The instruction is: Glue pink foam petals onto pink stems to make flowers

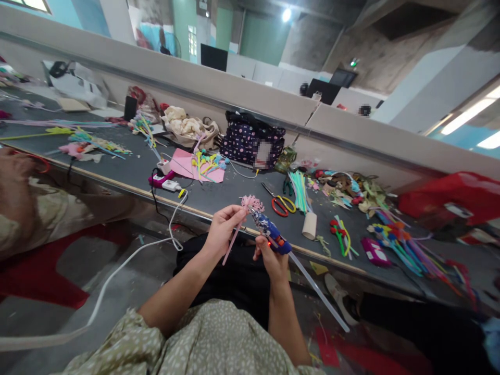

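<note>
Seemingly, right fingers (263,242) clasp the glue gun (276,234); left fingers (233,212) pinch a pink stem (230,248) slanting down-left.

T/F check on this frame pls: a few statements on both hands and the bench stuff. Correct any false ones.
1. The right hand holds a blue glue gun. True.
2. The left hand is empty. False: it holds a thin pink stem.
3. A long translucent stick extends from the rear of the glue gun. True.
4. The scissors have two blue handle loops. False: one loop is red, the other yellow.
5. The dark dotted bag is on the floor. False: it is on the bench, near the partition.
</note>
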Tool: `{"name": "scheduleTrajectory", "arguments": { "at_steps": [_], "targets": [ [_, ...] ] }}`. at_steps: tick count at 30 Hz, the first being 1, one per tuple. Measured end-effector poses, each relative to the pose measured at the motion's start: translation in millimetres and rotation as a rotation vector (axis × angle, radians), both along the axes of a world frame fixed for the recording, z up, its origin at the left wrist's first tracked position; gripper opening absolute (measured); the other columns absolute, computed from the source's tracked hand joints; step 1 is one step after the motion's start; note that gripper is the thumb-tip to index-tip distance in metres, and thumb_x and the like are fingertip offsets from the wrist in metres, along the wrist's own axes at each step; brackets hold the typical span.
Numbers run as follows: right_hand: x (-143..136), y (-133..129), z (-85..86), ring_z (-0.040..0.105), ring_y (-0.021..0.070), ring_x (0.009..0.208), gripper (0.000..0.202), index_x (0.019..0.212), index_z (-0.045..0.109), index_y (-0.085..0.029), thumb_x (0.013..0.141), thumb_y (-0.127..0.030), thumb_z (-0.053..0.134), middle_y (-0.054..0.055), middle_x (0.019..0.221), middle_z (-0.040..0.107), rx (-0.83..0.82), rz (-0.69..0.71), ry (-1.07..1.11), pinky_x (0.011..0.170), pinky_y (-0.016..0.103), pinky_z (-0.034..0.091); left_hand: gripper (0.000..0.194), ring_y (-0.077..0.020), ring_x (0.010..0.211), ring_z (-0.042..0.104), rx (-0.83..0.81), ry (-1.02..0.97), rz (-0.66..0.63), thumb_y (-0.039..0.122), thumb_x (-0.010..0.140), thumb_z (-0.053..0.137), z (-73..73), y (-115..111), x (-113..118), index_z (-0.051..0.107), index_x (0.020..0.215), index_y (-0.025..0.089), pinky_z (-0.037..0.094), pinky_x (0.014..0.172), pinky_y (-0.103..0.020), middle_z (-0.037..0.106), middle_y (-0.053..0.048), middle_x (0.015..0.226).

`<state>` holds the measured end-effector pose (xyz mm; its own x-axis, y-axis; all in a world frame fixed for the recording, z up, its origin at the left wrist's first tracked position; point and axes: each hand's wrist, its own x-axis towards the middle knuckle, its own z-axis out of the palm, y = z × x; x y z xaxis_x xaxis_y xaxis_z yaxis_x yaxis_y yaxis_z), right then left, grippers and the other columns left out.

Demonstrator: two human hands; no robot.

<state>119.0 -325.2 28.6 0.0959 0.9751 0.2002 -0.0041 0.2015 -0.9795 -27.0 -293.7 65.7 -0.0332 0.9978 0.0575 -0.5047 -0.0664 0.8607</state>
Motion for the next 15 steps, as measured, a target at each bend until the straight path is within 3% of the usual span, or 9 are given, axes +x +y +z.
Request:
{"name": "scheduleTrajectory", "arguments": {
  "at_steps": [5, 9, 12, 15],
  "targets": [
    [0, -2, 8.1, 0.051, 0.0118, 0.035, 0.032, 0.074, 0.057, -0.020, 0.076, -0.049, 0.070, -0.006, 0.045, 0.052, 0.010, -0.028, -0.197, 0.040, 0.023, 0.042, 0.024, -0.0076, 0.058, 0.047, 0.052, 0.061, 0.057, 0.036, 0.069, 0.078, -2.9, 5, -1, 0.070, 0.075, 0.014, 0.034, 0.056, -0.019, 0.059, 0.001, 0.065],
    [4, 2, 19.1, 0.055, 0.0140, 0.043, 0.028, 0.078, 0.058, -0.021, 0.079, -0.048, 0.065, -0.003, 0.055, 0.057, 0.055, -0.100, -0.542, 0.047, 0.024, 0.041, 0.023, -0.0080, 0.058, 0.047, 0.072, 0.108, 0.119, 0.036, 0.068, 0.078, -2.2, 6, -7, 0.070, 0.073, 0.015, 0.034, 0.055, -0.019, 0.058, 0.001, 0.063],
    [12, 16, 24.5, 0.060, 0.0182, 0.055, 0.030, 0.076, 0.057, -0.022, 0.082, -0.051, 0.059, 0.001, 0.062, 0.061, 0.085, -0.194, -0.798, 0.055, 0.026, 0.040, 0.024, -0.0082, 0.060, 0.049, 0.072, 0.105, 0.153, 0.037, 0.068, 0.079, -3.5, 9, -15, 0.071, 0.075, 0.015, 0.035, 0.055, -0.018, 0.061, 0.000, 0.066],
    [28, 40, 17.4, 0.062, 0.0222, 0.067, 0.033, 0.082, 0.059, -0.021, 0.082, -0.054, 0.055, 0.005, 0.070, 0.064, 0.084, -0.339, -0.856, 0.062, 0.029, 0.042, 0.027, -0.0068, 0.057, 0.049, 0.018, 0.039, 0.161, 0.037, 0.066, 0.080, -7.8, 15, -22, 0.071, 0.077, 0.014, 0.036, 0.053, -0.017, 0.063, 0.000, 0.067]
  ]
}}
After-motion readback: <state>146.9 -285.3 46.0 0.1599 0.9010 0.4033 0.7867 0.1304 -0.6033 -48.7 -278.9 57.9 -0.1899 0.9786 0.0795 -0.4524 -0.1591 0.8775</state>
